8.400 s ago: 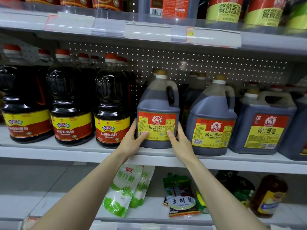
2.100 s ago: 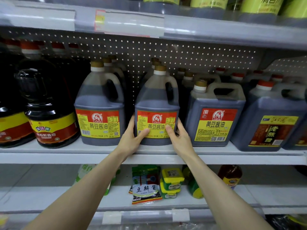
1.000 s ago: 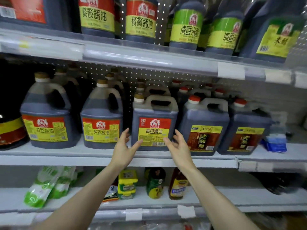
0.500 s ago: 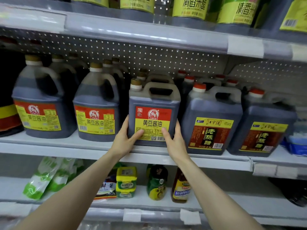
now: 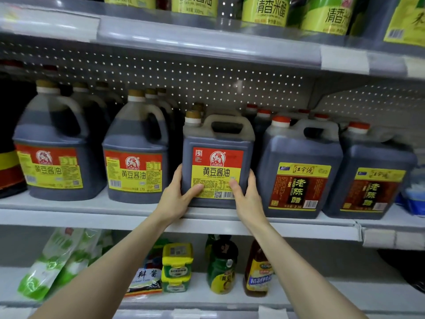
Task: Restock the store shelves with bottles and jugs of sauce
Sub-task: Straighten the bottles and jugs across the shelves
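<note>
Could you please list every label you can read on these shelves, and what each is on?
"黄豆酱油": square jug, and round jugs left of it.
"江宇源", "老陈醋", "2.5L": vinegar jug right of it.
"清香米醋": green-labelled bottles above.
Fine print, barcodes, other labels: too small or blurred.

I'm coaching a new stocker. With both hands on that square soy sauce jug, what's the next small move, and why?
Probably loosen both hands and let go. The left hand and right hand grip the lower sides of the square soy sauce jug, which seems to stand upright on the shelf, label outward, roughly in line with the vinegar jug beside it.
</note>
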`<state>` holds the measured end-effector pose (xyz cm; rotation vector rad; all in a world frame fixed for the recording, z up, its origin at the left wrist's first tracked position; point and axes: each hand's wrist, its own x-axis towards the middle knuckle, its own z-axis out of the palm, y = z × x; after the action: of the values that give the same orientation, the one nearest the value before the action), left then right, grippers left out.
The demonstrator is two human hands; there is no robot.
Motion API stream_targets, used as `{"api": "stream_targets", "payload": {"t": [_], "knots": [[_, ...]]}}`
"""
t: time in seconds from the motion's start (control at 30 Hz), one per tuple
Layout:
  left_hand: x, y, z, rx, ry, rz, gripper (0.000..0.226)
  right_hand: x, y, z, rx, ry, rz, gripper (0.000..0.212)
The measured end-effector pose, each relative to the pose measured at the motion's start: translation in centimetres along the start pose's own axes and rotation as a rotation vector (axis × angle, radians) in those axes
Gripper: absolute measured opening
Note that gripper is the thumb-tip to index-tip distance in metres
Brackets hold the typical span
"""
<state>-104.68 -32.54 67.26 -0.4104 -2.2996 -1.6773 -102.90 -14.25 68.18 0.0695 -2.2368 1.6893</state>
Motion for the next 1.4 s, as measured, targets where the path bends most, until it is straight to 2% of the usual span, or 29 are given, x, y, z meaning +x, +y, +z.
{"api": "stream_targets", "payload": {"t": [0.37,1.07,1.4], "knots": [[0.0,-0.1,0.0,0.037,0.021,0.052,0.066,0.0,0.4,0.3,-0.007,0.023,-0.050,0.061],[0.8,0.0,0.0,0.065,0.022,0.039,0.060,1.0,0.7,0.8,-0.024,0.031,-0.038,0.064],[1.3,-0.9,0.2,0.056,0.003,0.002,0.071,1.5,1.2,1.1,-0.035,0.042,-0.021,0.066]]}}
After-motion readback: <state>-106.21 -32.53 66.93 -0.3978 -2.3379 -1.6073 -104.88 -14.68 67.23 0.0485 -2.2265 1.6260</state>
